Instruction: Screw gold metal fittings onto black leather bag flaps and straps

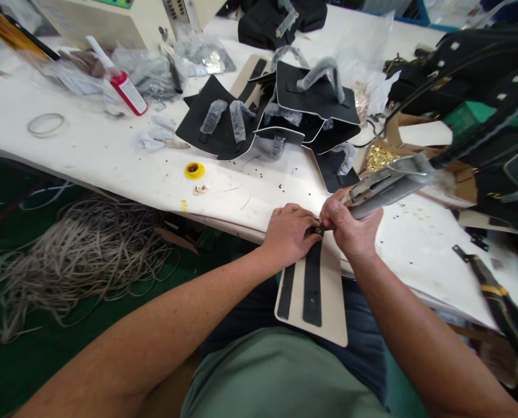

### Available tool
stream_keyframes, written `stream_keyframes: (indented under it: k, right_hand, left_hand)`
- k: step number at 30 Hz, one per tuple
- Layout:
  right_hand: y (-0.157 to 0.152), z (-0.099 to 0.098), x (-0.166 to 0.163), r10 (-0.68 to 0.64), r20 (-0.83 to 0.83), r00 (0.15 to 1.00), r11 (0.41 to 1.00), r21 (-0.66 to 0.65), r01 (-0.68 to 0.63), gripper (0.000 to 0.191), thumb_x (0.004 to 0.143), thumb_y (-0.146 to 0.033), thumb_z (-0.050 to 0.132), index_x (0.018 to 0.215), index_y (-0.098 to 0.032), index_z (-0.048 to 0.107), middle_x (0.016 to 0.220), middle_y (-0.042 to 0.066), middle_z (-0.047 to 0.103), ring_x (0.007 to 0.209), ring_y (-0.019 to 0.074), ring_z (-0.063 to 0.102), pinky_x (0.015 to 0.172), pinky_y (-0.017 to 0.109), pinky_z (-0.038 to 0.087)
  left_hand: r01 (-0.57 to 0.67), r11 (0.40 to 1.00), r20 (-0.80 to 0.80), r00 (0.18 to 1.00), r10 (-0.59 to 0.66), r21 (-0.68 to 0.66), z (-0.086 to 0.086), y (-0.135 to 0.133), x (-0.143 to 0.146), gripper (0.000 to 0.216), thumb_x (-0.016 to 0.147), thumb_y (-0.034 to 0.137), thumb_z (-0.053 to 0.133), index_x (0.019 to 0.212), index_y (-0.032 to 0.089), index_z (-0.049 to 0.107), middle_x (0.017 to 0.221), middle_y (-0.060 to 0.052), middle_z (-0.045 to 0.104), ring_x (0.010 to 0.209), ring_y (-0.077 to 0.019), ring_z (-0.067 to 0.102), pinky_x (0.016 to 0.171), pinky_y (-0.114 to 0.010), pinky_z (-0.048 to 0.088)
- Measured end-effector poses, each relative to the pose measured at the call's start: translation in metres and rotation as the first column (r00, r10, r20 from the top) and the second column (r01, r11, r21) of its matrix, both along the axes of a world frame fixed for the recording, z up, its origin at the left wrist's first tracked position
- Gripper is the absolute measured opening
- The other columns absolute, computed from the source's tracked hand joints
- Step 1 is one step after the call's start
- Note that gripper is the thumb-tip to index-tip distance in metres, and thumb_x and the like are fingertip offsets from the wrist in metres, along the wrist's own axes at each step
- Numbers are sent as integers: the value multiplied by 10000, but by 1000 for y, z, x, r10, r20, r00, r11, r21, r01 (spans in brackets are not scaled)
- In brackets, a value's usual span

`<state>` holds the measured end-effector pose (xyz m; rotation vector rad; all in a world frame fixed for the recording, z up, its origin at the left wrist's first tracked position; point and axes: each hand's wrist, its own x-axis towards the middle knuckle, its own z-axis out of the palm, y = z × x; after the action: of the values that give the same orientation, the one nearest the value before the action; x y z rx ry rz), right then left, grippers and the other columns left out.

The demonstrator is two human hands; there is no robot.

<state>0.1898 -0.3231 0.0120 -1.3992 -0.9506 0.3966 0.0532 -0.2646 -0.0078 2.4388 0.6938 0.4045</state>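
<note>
A beige panel [331,302] with two black straps [312,290] hangs over the table's near edge onto my lap. My left hand [288,232] is closed, pinching the top end of the middle strap. My right hand [350,226] is closed too, its thumb and fingers meeting the left hand's at a small dark fitting [319,229]. The right hand also grips a grey foam-wrapped handle [389,186] that sticks out up and to the right.
A pile of black flaps with foam-wrapped handles [280,110] lies behind my hands on the white table [111,157]. A yellow tape roll [194,170], a red-labelled glue bottle [126,87] and gold hardware [378,157] sit around it. Black bags [489,93] crowd the right; pliers [498,299] lie near the right edge. Cord tangles [80,249] cover the floor.
</note>
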Motion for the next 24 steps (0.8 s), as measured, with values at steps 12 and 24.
stream_keyframes:
  k: [12, 24]
  right_hand:
    - [2, 9, -6, 1, -36, 999, 999, -44, -2, 304, 809, -280, 671, 567, -215, 498, 522, -31, 519, 456, 108, 480, 453, 248, 415]
    - [-1, 22, -17, -63, -103, 993, 981, -191, 43, 389, 746, -460, 762, 565, -192, 546, 507, -10, 548, 481, 122, 499, 481, 259, 425]
  left_hand:
    - [4, 1000, -29, 1000, -4, -2, 1, -1, 2, 202, 883, 387, 721, 1050, 274, 730, 1217, 7, 727, 1224, -270, 517, 975, -457, 388]
    - [-45, 998, -69, 996, 48, 45, 4, -4, 3, 221, 860, 390, 751, 1045, 270, 734, 1148, -24, 738, 1175, -291, 555, 965, -462, 431]
